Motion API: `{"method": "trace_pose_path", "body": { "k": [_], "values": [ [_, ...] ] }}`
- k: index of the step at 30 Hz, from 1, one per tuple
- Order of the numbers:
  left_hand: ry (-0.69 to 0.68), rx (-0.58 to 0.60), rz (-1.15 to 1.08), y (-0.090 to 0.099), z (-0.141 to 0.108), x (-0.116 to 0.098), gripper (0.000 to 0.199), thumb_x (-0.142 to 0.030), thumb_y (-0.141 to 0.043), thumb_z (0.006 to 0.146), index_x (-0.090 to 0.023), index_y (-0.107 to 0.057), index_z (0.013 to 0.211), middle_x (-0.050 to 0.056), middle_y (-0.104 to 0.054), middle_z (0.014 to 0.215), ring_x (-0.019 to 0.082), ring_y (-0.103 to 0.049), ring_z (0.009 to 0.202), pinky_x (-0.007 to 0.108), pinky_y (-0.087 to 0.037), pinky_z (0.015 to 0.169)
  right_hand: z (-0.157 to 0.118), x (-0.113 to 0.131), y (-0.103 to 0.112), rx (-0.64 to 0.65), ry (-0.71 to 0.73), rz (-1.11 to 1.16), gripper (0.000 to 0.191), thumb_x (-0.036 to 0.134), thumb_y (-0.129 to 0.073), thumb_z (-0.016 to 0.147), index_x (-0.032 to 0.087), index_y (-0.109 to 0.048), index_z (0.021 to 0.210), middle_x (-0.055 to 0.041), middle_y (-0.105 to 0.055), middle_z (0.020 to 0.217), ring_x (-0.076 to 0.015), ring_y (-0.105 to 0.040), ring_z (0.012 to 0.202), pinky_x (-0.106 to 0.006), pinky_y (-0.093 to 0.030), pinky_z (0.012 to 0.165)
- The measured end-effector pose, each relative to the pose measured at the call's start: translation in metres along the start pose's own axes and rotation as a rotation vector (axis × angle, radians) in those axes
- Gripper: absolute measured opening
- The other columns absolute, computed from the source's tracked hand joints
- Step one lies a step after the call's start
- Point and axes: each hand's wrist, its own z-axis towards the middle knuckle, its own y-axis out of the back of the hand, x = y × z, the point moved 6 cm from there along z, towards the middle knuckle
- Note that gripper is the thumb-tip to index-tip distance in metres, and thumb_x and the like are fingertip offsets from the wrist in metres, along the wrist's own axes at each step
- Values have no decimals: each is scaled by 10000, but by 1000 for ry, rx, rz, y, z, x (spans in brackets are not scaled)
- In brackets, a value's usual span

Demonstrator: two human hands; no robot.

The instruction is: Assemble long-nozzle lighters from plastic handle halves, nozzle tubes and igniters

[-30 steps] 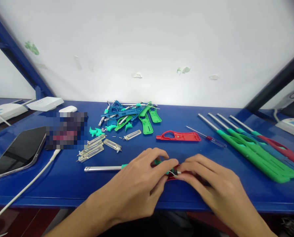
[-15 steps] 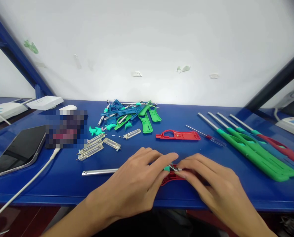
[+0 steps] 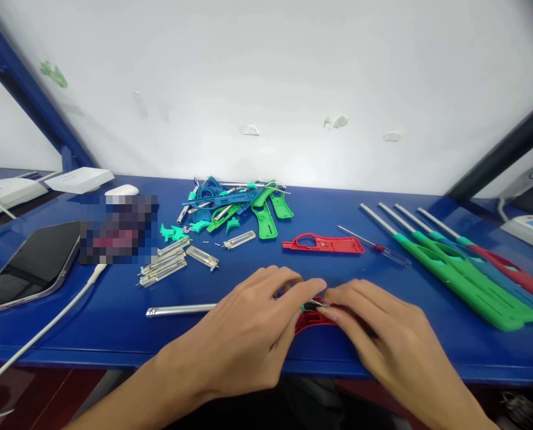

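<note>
My left hand is closed on a red lighter half-shell near the table's front edge, its fingers hiding much of it. A silver metal tube sticks out to the left from under that hand. My right hand pinches at the shell's right part, thumb and forefinger by a thin white wire and a small dark part inside. What exactly lies between those fingertips is partly hidden. Behind the hands lies the other red half-shell, with a screwdriver beside it.
Several whole long-necked lighters lie at right. Blue and green shells are heaped at the back. Clear fuel tanks and teal triggers lie left of middle. A phone and a white cable are far left.
The fingertips have shifted slightly over the shell, and the white wire now lies lower and flatter. The camera view has moved a little. Both hands remain on the shell.
</note>
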Motion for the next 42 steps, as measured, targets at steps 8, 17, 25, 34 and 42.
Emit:
{"method": "trace_pose_path", "body": {
  "k": [8,17,25,34,42],
  "values": [
    [-10,-17,23,-1,1,2,403,-70,-497,1018,-158,-544,1408,87,-657,1187,231,-591,1089,429,-472,1059,0,0,-1,24,28,-18,101,293,-518,1109,310,-616,1120,52,-710,1071,-130,-677,926,-286,-455,846],
    [-43,-17,41,-1,0,4,436,17,-502,989,-179,-567,1373,60,-688,1102,233,-583,986,412,-474,935,2,0,0,25,9,29,83,286,-529,1106,301,-609,1095,52,-706,1049,-120,-675,914,-274,-456,843],
    [-75,-111,-9,4,2,6,206,-99,-493,1075,-158,-690,1059,28,-737,991,192,-594,881,361,-439,837,1,-1,-2,55,-13,96,52,268,-603,1070,312,-623,1052,70,-702,1021,-110,-671,895,-264,-457,824],
    [-104,-77,29,11,-2,3,162,-92,-578,1034,-156,-724,1063,27,-746,993,198,-603,946,362,-464,888,0,-3,-4,96,-21,63,87,314,-577,1078,340,-659,1062,71,-703,1058,-117,-676,938,-268,-471,846],
    [-132,212,217,17,-9,-5,512,77,-476,875,-173,-627,1297,68,-695,1248,259,-561,1173,429,-466,1047,3,3,1,33,20,9,196,358,-526,1092,307,-714,1068,10,-715,1014,-137,-709,844,-270,-542,779]
  ]
}}
